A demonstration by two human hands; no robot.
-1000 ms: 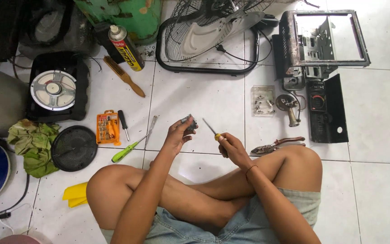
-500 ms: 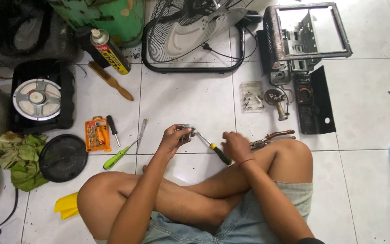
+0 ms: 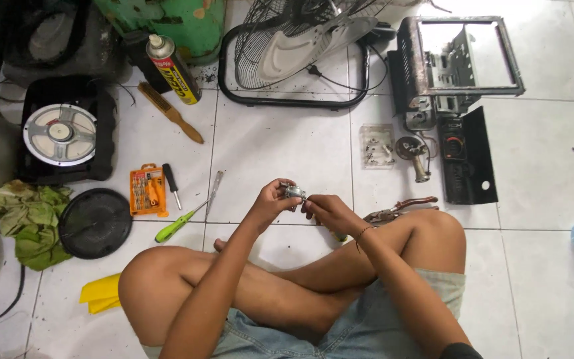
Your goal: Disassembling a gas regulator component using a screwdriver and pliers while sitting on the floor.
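- A small silver metal part (image 3: 293,193) is pinched over the white tiled floor (image 3: 280,143), above the crossed legs, by the left hand (image 3: 270,201), fingers clamped on it.
- It is touched by the right hand (image 3: 323,209); whether that hand's fingers close on it cannot be told.
- Farther off, small metal pieces are held in a clear plastic box (image 3: 377,145).
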